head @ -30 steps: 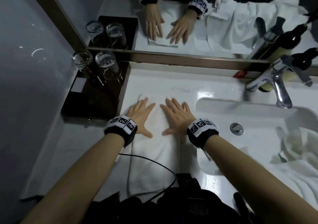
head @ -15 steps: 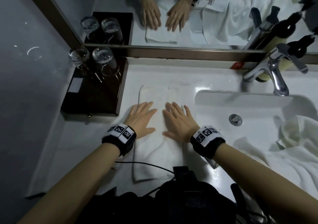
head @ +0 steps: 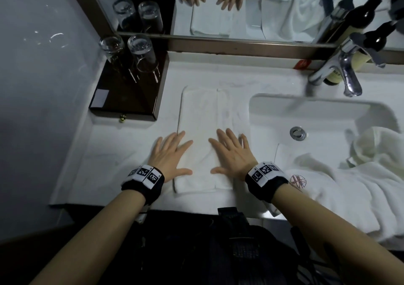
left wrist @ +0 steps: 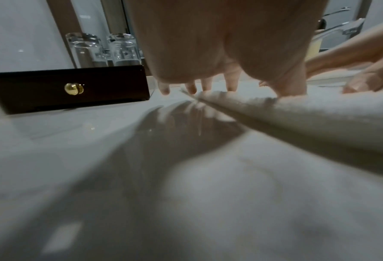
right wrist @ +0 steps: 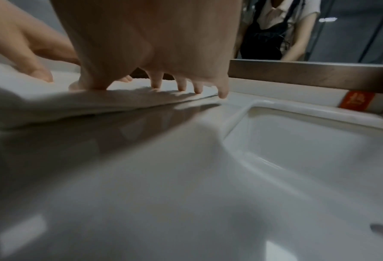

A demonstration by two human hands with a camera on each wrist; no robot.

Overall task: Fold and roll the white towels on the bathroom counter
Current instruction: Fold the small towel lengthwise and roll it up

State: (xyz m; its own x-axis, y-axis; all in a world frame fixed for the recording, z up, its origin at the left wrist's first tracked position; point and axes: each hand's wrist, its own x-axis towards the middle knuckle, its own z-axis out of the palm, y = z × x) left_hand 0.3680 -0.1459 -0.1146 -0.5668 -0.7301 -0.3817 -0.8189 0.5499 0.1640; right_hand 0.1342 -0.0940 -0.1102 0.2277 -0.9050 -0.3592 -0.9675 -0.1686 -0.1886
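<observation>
A white towel (head: 203,114), folded into a long narrow strip, lies flat on the white counter (head: 105,164) between the dark tray and the sink. Both my hands press flat on its near end with straight, spread fingers. My left hand (head: 172,153) covers the towel's left edge, with some fingers on the counter. My right hand (head: 231,151) lies on the right half. In the left wrist view my left hand (left wrist: 199,86) touches the towel (left wrist: 297,116) at its edge. In the right wrist view my right hand (right wrist: 181,86) rests on the towel (right wrist: 74,104).
A dark wooden tray (head: 131,96) with two upturned glasses (head: 142,52) stands at the back left. The sink (head: 328,122) and chrome faucet (head: 341,72) are on the right. A heap of unfolded white towels (head: 349,186) lies over the sink's near right rim. A mirror (head: 240,6) runs along the back.
Both hands have slid along the towel toward me, from near its far end to its near end, staying flat on it.
</observation>
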